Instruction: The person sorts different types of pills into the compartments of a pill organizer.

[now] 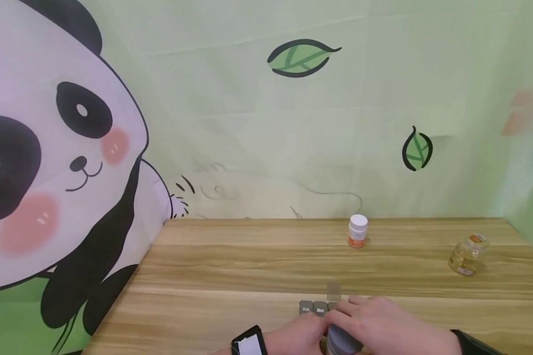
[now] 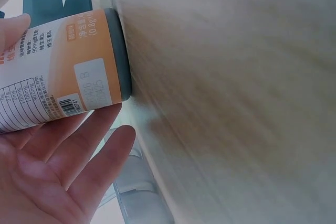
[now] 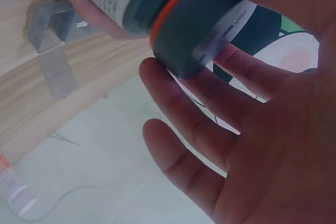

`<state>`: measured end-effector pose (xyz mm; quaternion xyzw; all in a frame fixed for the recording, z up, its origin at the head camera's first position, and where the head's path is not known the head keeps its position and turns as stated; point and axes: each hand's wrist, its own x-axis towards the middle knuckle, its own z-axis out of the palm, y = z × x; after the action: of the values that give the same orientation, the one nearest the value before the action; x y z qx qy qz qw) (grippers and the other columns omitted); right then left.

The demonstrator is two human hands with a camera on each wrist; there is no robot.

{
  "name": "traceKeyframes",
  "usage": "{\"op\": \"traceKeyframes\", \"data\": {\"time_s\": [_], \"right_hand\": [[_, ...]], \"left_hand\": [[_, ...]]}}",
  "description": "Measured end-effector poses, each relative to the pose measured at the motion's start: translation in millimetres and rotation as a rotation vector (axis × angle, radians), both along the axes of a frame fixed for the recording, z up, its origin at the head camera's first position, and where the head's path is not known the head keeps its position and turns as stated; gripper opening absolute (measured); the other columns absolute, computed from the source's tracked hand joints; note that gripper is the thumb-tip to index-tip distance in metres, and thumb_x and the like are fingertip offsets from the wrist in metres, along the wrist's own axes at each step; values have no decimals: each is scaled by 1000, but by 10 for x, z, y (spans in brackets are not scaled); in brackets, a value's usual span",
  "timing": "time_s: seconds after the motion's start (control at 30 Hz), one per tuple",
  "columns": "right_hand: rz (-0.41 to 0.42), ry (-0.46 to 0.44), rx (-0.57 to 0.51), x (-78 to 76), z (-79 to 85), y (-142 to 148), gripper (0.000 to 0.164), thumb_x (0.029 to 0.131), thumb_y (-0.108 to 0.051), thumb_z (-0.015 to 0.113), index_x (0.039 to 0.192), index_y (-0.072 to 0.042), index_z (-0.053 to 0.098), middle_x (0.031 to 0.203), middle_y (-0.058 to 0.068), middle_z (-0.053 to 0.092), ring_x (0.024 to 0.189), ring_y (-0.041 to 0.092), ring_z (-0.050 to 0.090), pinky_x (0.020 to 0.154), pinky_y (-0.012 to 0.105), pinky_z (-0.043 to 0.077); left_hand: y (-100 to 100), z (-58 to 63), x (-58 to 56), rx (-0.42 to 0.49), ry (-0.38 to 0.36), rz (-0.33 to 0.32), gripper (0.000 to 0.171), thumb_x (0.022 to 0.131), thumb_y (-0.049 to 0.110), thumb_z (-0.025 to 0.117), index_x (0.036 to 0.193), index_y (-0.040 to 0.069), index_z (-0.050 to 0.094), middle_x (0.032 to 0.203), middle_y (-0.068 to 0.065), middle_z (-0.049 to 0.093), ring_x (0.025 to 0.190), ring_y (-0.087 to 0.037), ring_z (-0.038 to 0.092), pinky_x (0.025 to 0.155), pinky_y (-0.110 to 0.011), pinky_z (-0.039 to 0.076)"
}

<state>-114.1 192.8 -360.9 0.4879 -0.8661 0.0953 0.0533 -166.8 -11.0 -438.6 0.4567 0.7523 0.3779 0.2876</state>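
A supplement bottle (image 2: 63, 66) with a white and orange label and dark grey base stands upright, its base at or just above the wooden table. My left hand (image 1: 299, 333) holds its body; in the left wrist view the thumb lies on the label and the fingers go behind it. Over the top, my right hand (image 1: 382, 320) grips the dark grey lid (image 3: 197, 27), which has an orange ring below it. Just beyond the hands lies a grey weekly pill organizer (image 1: 313, 307). One of its clear flaps (image 3: 58, 74) stands raised; the hands hide part of it.
Toward the back edge of the table (image 1: 248, 256) is a small white bottle (image 1: 358, 231) with an orange label. A clear jar (image 1: 468, 255) with amber-coloured contents stands at the right. Behind the table hangs a green panda-printed cloth (image 1: 231, 108).
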Motion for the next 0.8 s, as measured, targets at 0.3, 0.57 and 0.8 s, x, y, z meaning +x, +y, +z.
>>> {"op": "traceKeyframes", "data": {"time_s": [0.3,0.57,0.8], "right_hand": [[-69,-167,-53,28,162,39,44,81,-37,77,118,-22,59,100,-19,54,80,-1,48,65,23,43],[-218,-67,-155,78,211,299,44,84,-48,72,118,-22,59,103,-19,56,84,-1,54,66,27,47],[-449,-18,-183,16,11,541,43,82,-53,71,111,-23,59,87,-25,50,75,-2,51,61,25,45]], "left_hand": [[3,-13,4,2,36,-18,35,86,12,72,118,5,62,99,10,68,84,8,57,74,-13,45],[10,6,10,-11,69,-13,37,87,16,73,121,12,60,103,14,66,89,8,56,76,-13,44],[30,17,18,-63,246,-20,37,85,23,75,117,13,61,99,16,65,88,11,54,74,-10,42]]}}
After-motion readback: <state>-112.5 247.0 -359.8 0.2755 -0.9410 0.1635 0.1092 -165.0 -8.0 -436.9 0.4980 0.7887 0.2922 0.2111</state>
